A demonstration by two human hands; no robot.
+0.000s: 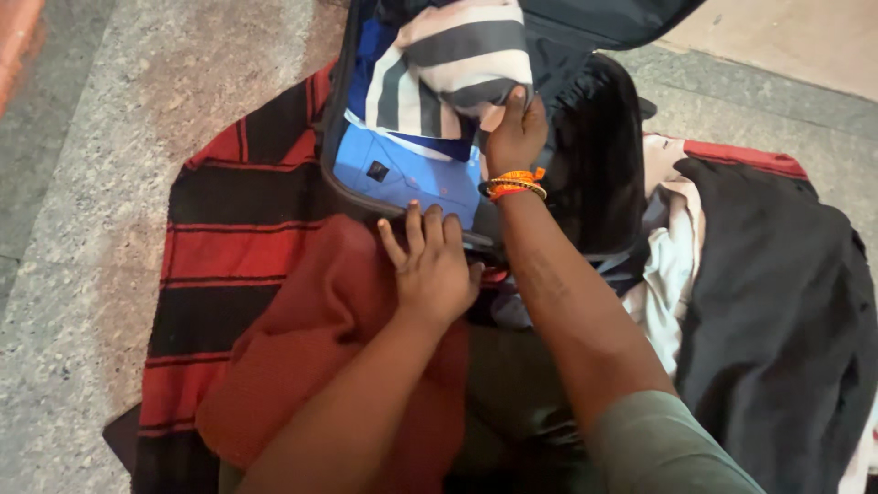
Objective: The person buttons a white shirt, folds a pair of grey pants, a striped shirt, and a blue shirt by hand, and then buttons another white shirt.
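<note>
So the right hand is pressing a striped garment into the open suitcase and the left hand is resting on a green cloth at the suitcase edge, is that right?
Not quite: the cloth under the left hand is red, not green, as the head view shows. The right hand does press the striped garment into the open suitcase.

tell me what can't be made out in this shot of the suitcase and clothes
- Open dark fabric suitcase: its lid is cut off by the head view's top edge.
- Right hand: fingertips hidden in the folded grey-and-white striped garment.
- Light blue folded shirt: mostly covered by that garment.
- Left hand: palm hidden, pressed on the red knitted cloth.

A home floor of speckled stone point(82, 229), with a suitcase point(585, 174) and clothes point(777, 302) spread across it.
</note>
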